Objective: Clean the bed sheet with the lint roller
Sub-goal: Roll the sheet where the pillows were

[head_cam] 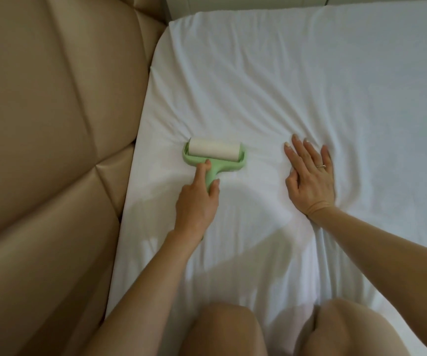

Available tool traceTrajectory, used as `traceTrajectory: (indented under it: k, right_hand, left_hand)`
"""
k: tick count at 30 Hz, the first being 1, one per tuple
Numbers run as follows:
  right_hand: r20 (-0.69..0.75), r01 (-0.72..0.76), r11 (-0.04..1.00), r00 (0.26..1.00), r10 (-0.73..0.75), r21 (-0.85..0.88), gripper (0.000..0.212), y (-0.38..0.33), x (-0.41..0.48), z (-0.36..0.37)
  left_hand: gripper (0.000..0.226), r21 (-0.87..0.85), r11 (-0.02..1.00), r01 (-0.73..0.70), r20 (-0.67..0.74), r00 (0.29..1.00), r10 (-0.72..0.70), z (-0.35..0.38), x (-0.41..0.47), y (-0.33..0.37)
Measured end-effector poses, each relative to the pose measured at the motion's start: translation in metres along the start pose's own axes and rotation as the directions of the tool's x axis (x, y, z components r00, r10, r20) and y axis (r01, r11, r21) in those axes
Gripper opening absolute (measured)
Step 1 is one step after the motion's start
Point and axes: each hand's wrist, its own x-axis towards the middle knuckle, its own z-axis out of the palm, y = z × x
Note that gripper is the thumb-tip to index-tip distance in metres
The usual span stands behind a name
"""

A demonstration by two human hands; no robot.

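roller work at the headboard side of the bed. lint roller [213, 152] sits drum-down on the bed sheet [297, 80], about 9 o'clock of frame centre, near the sheet's left edge. white sticky drum faces 12, green handle runs back toward 6.

left hand [198, 201] has the handle: grip wrapped round it, forefinger laid forward along the neck to the green yoke, thumb on the opposite side. judged reason: the forefinger steers and adds downward press, so the drum sits flat on the cloth.

right hand [310, 181] lies at 3 o'clock of the roller, well apart from it. it is flat on the sheet with fingers straight and spread, and its grip holds nothing. ring [321, 165] on one finger. creases fan out from under the palm toward 12 and 2. judged reason: it pins and tensions the cloth so the roller does not drag it into folds.

padded beige headboard [53, 124] fills the 9 o'clock side, against the mattress edge. bare knees [222, 327] at 6 o'clock, on the sheet; person kneels on the bed.

judgement: a rolling stroke in hand. wrinkled sheet toward 1 and 2 o'clock probably not yet done. lint itself too small to tell. risk: loose cloth bunching ahead of the drum.
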Motion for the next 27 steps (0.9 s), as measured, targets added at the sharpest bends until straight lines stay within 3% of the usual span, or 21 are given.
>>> traceTrajectory:
  k: [6,9,11,14,16,20,23,27]
  right_hand:
    - [-0.004,-0.007,1.0,1.0,0.007,0.018,0.055,-0.001,0.0,0.0]
    - [0.001,-0.009,1.0,1.0,0.009,0.015,0.055,-0.001,0.001,-0.001]
    - [0.008,-0.01,1.0,1.0,0.01,0.007,0.055,-0.001,0.0,-0.001]
    - [0.007,-0.016,1.0,1.0,0.015,0.008,0.055,0.0,0.0,0.0]
    - [0.003,-0.015,1.0,1.0,0.015,0.009,0.055,0.0,0.0,0.0]
    - [0.006,-0.008,1.0,1.0,0.008,0.006,0.055,0.0,0.0,0.001]
    - [0.005,-0.011,1.0,1.0,0.011,0.015,0.055,0.0,0.0,0.0]
    - [0.017,-0.012,1.0,1.0,0.012,0.012,0.056,-0.001,-0.001,0.0]
  left_hand:
    - [0.047,0.099,0.995,0.006,0.049,0.999,-0.011,-0.012,-0.125,-0.057]
    - [0.047,0.178,0.981,-0.076,0.21,0.977,0.037,-0.019,-0.17,-0.075]
    - [0.046,0.264,0.963,-0.058,0.166,0.986,0.014,-0.023,-0.164,-0.06]
    - [0.05,0.239,0.968,0.076,0.083,0.992,-0.098,-0.018,-0.102,-0.032]
    - [0.047,0.225,0.973,0.05,0.032,0.998,-0.058,-0.012,-0.051,-0.01]
    - [0.043,0.155,0.988,0.022,0.086,0.996,-0.036,-0.005,-0.003,0.023]
    - [0.048,0.18,0.982,0.054,0.067,0.996,-0.066,-0.007,-0.054,0.0]
    - [0.048,0.07,0.992,0.106,0.049,0.993,-0.11,-0.027,-0.163,-0.043]
